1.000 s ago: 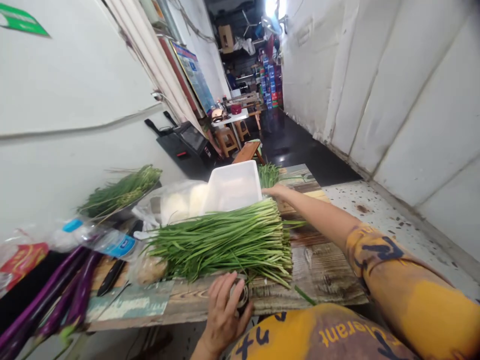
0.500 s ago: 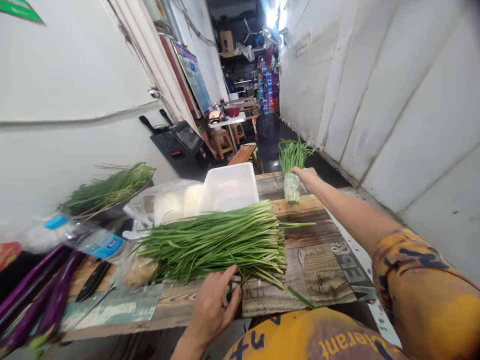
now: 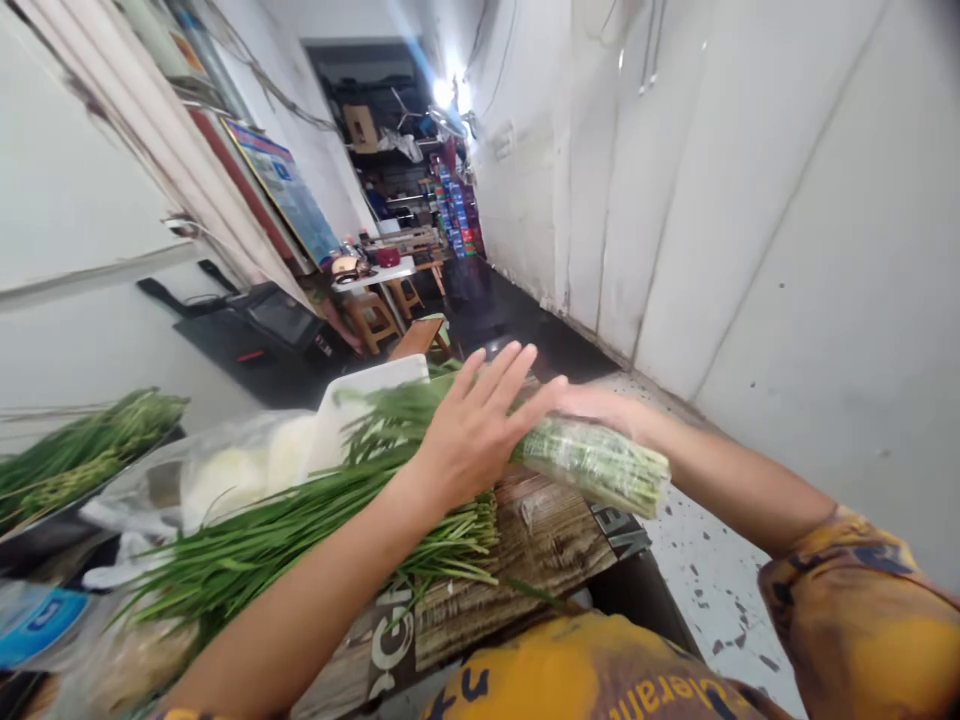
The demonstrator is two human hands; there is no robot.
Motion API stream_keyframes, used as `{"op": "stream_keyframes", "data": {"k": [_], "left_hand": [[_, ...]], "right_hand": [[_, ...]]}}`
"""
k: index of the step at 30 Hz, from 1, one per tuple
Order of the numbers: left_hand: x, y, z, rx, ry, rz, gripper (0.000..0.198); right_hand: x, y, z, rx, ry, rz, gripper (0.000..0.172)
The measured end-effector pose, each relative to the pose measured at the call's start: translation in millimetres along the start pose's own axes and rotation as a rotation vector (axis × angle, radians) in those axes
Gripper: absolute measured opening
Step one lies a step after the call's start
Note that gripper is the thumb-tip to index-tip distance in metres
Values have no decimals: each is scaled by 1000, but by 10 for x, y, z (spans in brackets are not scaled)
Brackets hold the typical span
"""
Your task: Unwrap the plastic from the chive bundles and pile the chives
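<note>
Head view, left to right: leafy greens [image 3: 97, 450] lie by the wall, a blue-labelled bottle [image 3: 45, 622] below them, then a clear plastic bag [image 3: 196, 478] and a white tub [image 3: 382, 372]. Loose garlic chives [image 3: 277, 550] spread across the table [image 3: 551, 540], partly covered by the left forearm. The left hand [image 3: 480, 430], open with straight fingers, touches a plastic-wrapped chive bundle [image 3: 592, 467] tilted above the table's right end; behind it the right hand's [image 3: 611, 405] fingers are hidden, closure unclear.

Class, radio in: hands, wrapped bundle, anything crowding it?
Left hand open over wrapped bundle. Right hand at its far side, grip hidden. Loose green stalks and white tub close by.
</note>
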State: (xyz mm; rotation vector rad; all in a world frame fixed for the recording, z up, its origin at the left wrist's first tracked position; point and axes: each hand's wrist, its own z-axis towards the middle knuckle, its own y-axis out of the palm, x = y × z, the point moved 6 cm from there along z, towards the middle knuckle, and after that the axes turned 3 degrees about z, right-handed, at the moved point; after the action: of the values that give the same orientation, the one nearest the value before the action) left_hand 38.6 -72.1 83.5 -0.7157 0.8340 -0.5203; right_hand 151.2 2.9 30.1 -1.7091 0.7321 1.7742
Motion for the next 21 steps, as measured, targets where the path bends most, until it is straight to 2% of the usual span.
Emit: {"op": "stream_keyframes", "data": {"k": [3,7,9,12,15,19,21], "left_hand": [[68,48,92,-65,125,-69,69],[99,6,-4,13,168,31,56],[138,2,-46,43,186,94,50],[181,5,-67,91,193,188,43],[185,16,-60,116,189,256,37],[175,16,-24,109,201,298,28],[177,6,6,90,202,304,28]], "right_hand": [[19,-14,-127,55,4,39,30],[-52,-73,-435,59,21,125,55],[-139,-86,-619,48,20,100,60],[-292,-72,-851,98,-17,-154,51],[-376,22,-964,198,-40,-438,40],[-388,115,-986,397,-74,-724,25],[-418,106,-1008,519,-117,-833,25]]}}
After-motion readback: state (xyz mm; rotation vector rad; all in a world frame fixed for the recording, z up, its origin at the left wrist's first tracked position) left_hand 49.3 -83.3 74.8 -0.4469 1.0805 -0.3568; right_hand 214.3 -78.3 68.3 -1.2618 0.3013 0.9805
